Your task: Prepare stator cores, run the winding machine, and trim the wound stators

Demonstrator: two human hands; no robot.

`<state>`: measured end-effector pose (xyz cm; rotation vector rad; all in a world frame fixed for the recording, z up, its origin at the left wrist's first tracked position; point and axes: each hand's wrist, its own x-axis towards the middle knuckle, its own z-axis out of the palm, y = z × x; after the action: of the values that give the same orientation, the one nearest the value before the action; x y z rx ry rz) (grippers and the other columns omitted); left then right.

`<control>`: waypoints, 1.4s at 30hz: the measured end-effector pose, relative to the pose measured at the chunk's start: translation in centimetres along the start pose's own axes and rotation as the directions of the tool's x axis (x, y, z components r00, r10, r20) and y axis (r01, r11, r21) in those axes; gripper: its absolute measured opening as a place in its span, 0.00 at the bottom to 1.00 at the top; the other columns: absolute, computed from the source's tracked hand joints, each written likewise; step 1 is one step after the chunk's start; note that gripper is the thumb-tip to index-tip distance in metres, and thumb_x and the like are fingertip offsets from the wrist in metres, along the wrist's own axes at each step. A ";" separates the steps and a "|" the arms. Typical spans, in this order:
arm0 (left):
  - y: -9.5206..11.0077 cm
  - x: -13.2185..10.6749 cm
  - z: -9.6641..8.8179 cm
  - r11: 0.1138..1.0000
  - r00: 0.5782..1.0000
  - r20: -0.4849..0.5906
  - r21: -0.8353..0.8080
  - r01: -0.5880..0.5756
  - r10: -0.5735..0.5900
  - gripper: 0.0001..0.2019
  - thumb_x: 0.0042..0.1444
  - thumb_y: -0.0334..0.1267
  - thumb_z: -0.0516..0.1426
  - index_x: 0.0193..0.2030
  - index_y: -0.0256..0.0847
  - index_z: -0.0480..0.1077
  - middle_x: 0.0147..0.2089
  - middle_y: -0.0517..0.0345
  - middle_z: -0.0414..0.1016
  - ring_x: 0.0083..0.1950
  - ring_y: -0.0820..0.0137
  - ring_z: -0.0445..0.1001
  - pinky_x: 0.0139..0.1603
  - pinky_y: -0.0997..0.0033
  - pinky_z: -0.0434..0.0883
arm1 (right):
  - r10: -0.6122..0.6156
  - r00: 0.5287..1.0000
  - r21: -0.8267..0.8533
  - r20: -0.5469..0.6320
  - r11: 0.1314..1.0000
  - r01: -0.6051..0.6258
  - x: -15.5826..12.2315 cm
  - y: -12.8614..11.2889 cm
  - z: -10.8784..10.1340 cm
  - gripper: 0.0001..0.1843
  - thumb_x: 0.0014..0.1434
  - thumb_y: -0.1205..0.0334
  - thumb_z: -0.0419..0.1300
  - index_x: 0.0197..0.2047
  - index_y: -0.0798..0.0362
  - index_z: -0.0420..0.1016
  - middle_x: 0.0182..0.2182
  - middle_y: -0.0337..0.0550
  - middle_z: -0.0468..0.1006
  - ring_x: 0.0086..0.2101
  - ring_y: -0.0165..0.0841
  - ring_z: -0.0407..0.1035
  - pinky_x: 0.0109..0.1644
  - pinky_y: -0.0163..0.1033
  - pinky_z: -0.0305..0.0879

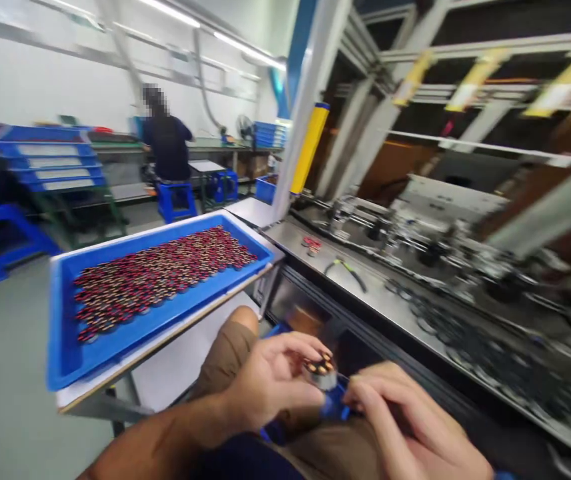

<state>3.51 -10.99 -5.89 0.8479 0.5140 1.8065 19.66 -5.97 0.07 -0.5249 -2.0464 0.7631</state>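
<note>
The coil [321,377] was above the lap [335,450], between the two hands — its copper-wound face turned up, its pale side wall showing below. Squat and round, it had no clear long axis; its central axis stood near upright, leaning slightly. The left hand [265,383] pinched it between thumb and fingers. The right hand [423,407] had its fingertips pressed together just beside it — whether on a thin wire could not be told. The step in hand looked like fine finger work at the coil's edge; the next move seemed to call for a steady left hold. Beyond, pliers [355,275] and red pieces [311,245] lay on the bench [285,233]; leftward, a tray [60,320] held many small parts [160,273].
</note>
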 end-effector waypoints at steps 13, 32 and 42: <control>-3.8 5.1 -1.1 0.970 0.943 0.280 0.211 0.122 -0.180 0.16 0.49 0.36 0.69 0.46 0.48 0.77 0.51 0.52 0.78 0.54 0.62 0.76 0.53 0.63 0.73 | 0.597 0.759 0.885 0.258 0.169 -0.434 -3.8 5.7 1.6 0.28 0.55 0.38 0.62 0.34 0.59 0.80 0.27 0.47 0.78 0.27 0.34 0.74 0.30 0.36 0.70; -5.4 6.2 1.1 0.640 0.894 0.171 0.753 0.152 -0.413 0.24 0.51 0.45 0.67 0.54 0.43 0.74 0.48 0.49 0.79 0.49 0.60 0.78 0.50 0.65 0.76 | 0.125 0.943 0.059 -0.309 0.992 -0.112 -5.0 9.6 -1.6 0.26 0.55 0.76 0.60 0.56 0.48 0.68 0.43 0.49 0.72 0.43 0.38 0.69 0.45 0.44 0.71; -7.4 7.9 2.1 0.441 0.828 0.548 0.776 -0.451 -0.117 0.24 0.52 0.33 0.66 0.57 0.43 0.71 0.48 0.50 0.79 0.48 0.62 0.75 0.51 0.62 0.73 | 0.347 0.870 0.201 -0.351 0.935 -0.292 -5.1 7.9 -4.3 0.02 0.56 0.67 0.66 0.33 0.53 0.76 0.32 0.41 0.71 0.34 0.31 0.68 0.38 0.38 0.67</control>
<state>7.93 -0.98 -7.17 2.1629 1.0675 1.2497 26.62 -2.00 -6.43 -0.8749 -1.5477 0.9133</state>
